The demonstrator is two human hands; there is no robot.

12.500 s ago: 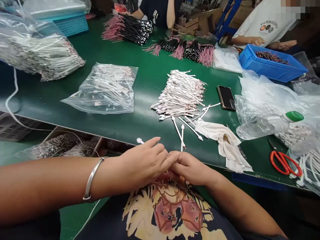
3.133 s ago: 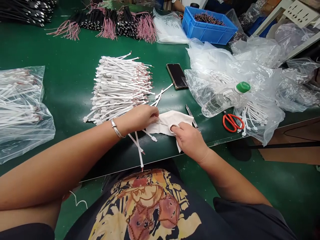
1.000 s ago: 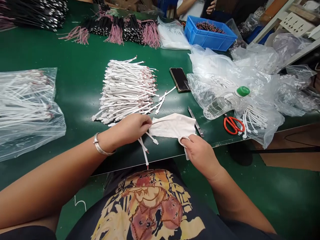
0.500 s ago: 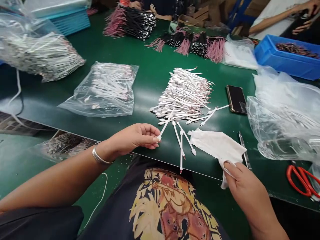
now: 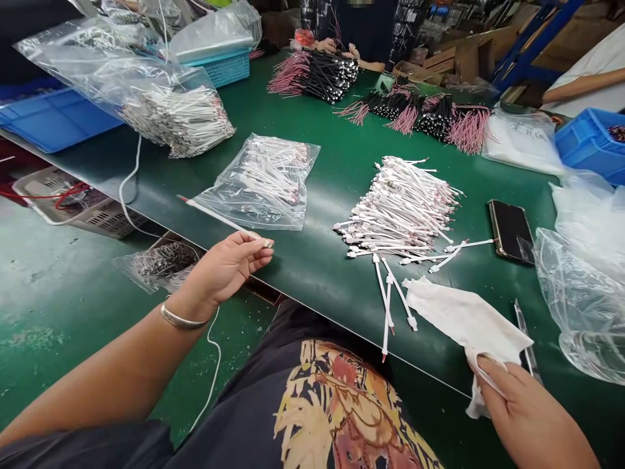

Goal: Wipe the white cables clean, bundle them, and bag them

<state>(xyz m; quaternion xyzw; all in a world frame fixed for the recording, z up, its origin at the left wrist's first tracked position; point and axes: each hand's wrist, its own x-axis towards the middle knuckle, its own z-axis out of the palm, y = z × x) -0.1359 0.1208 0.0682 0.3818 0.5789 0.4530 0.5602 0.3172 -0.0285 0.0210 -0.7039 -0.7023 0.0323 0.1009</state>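
Observation:
My left hand pinches a white cable by its connector end, and the cable's red-tipped end points up and left, near a clear bag of white cables. At the table's front edge on the right, my right hand is closed on a white cloth that lies partly on the table. A pile of white cables rests on the green table. Several loose cables lie in front of the pile, some of them reaching the edge.
A phone, metal tweezers and clear plastic bags are on the right. Black and pink wire bundles lie farther back, where a person's hands show. At the left are a large bag of cables and a blue bin.
My left hand has moved left, away from the pile, and the cable in it now points up-left instead of up-right. The view has shifted left. My right hand still holds the cloth.

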